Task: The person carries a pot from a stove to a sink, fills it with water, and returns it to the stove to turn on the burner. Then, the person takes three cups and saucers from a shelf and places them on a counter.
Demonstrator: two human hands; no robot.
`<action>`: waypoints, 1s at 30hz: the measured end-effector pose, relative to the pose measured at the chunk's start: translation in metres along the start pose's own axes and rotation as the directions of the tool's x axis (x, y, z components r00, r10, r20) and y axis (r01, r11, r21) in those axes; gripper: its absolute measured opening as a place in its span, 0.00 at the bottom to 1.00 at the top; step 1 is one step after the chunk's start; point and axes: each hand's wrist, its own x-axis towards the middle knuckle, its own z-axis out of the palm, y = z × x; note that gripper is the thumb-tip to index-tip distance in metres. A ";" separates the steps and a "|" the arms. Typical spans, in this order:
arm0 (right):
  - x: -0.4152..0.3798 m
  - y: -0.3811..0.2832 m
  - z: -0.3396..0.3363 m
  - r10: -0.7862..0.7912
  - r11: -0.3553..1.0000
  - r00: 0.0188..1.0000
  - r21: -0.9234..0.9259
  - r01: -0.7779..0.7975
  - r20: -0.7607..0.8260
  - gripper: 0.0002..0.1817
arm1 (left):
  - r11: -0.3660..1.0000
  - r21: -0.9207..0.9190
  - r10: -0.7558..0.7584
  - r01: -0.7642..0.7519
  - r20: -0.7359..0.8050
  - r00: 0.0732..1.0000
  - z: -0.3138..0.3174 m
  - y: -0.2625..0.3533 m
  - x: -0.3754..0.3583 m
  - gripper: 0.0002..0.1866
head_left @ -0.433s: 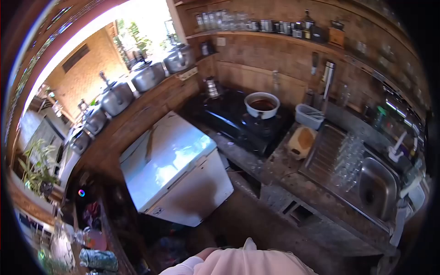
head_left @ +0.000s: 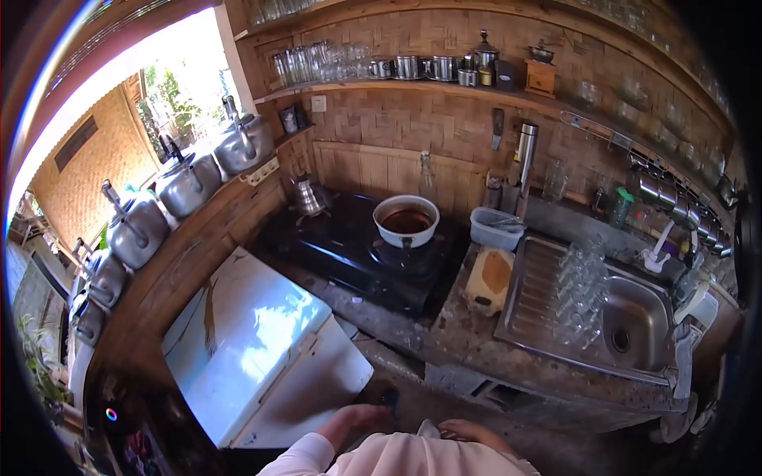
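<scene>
White lidded chest (head_left: 266, 345) stands at ten o'clock from your left hand (head_left: 368, 416), near its fingers; how far those are open, and whether they hold anything, you cannot tell. Your right hand (head_left: 468, 432), farther from the chest, shows fingers loosely bent; its grip is unclear too. At two o'clock from it, the worktop (head_left: 480, 345) carries a steel sink (head_left: 637, 313).

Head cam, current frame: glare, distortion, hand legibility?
Head view: window opening blown out; white glare patches on the chest lid; wide-angle curvature in the lower wall shelf, corners black; lower left in deep shadow; left hand and right hand low in frame, finger detail hard to read.
</scene>
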 end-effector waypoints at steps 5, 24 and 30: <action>-0.057 -0.233 0.030 -0.336 0.942 0.938 0.031 0.335 0.081 0.20 | 0.955 0.009 0.288 -0.295 0.194 0.938 -0.066 0.138 -0.062 0.30; 0.025 -0.480 -0.012 -0.318 0.767 0.848 0.411 0.492 -0.423 0.11 | 0.730 -0.311 0.660 -0.609 0.087 0.746 -0.105 0.328 -0.093 0.22; 0.030 -0.469 -0.011 -0.410 0.783 0.772 0.247 0.571 -0.485 0.12 | 0.684 -0.440 0.693 -0.582 0.146 0.706 -0.090 0.341 -0.086 0.15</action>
